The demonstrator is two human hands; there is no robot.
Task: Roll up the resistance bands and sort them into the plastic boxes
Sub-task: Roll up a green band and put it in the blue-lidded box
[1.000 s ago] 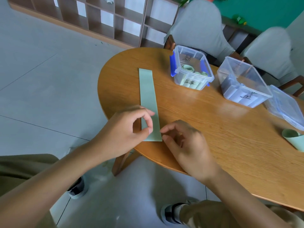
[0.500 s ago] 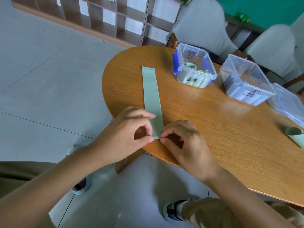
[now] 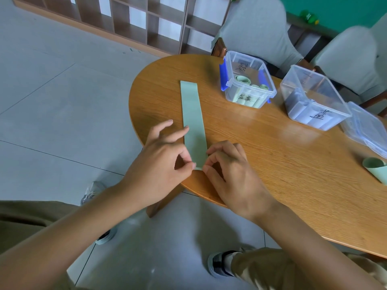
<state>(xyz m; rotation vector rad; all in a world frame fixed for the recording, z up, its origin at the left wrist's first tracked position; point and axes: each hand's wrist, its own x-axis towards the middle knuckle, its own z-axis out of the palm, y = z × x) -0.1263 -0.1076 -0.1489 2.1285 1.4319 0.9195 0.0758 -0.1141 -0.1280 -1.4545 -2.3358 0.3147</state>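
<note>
1. Shelf unit point(image 3: 117, 19), wood cubbies, top cut off by the frame; contents not readable.
2. Left hand point(image 3: 161, 162): thumb and index pinch the near-left corner of the pale green band point(image 3: 192, 118), middle finger laid straight on the band's left edge, remaining fingers spread loose above the table.
3. Band is a flat, thin, matte strip, long rectangle, lying on the wooden table point(image 3: 272, 164) and running from the near rim away toward the boxes. Its near end is hidden between both sets of fingertips; can't tell whether a roll has started.
4. Right hand point(image 3: 232, 174): fingers curled, thumb and index pinching the band's near-right corner; the fingertip contact itself is partly hidden by the knuckles.
5. Table: rounded end, glossy oak-grain top; right part cut off.
6. Clear plastic box with blue clips point(image 3: 247, 80), no lid on it, holds a few rolled green bands; handwritten label on the front, illegible.
7. Second clear box point(image 3: 312, 99), also without a lid, just right of the first and apart from it; contents pale and blurry through the wall, handwritten label hard to read.
8. Clear lid point(image 3: 366, 130) lying flat just right of that box, cut off at the frame edge.
9. Loose rolled green band point(image 3: 374, 168) at the far right, partly out of frame.
10. Two grey fabric-covered chairs point(image 3: 257, 30) behind the table, motion-blurred.
</note>
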